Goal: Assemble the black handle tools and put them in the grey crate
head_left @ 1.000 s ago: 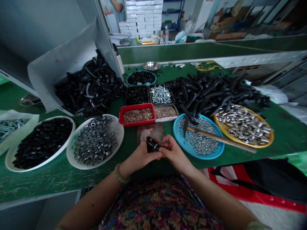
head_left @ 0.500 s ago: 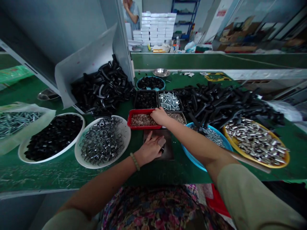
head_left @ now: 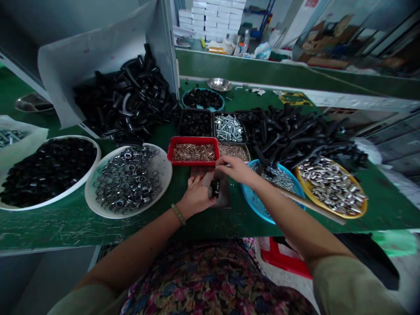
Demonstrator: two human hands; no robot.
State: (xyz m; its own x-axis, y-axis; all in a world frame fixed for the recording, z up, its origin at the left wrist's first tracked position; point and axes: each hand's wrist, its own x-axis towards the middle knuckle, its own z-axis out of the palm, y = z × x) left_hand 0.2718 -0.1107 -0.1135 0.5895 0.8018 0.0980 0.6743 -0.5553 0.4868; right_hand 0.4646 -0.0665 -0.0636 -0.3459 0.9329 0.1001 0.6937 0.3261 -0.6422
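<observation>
My left hand (head_left: 197,197) is closed around a small black plastic part (head_left: 215,188) above a dark metal plate (head_left: 225,197). Something greyish lies across its fingers, too blurred to name. My right hand (head_left: 238,169) hovers just beyond and to the right, thumb and fingers pinched together. Whatever sits in that pinch is too small to make out. Behind both hands is a red tray (head_left: 169,153) holding thin copper-coloured pins (head_left: 193,152). Beside it stands a smaller tray of tiny coppery pieces (head_left: 233,151), partly behind my right hand.
White basins of metal rings (head_left: 126,183) and black parts (head_left: 49,170) stand left. On the right are a blue basin (head_left: 251,205), a yellow basin (head_left: 356,214), a wooden-handled tool (head_left: 311,204) and piled black handles (head_left: 295,131). Silver screws (head_left: 229,127) fill a back tray.
My right hand has come out of the red tray towards my left hand. The left hand has turned, so the black part shows more. The view has tilted down.
</observation>
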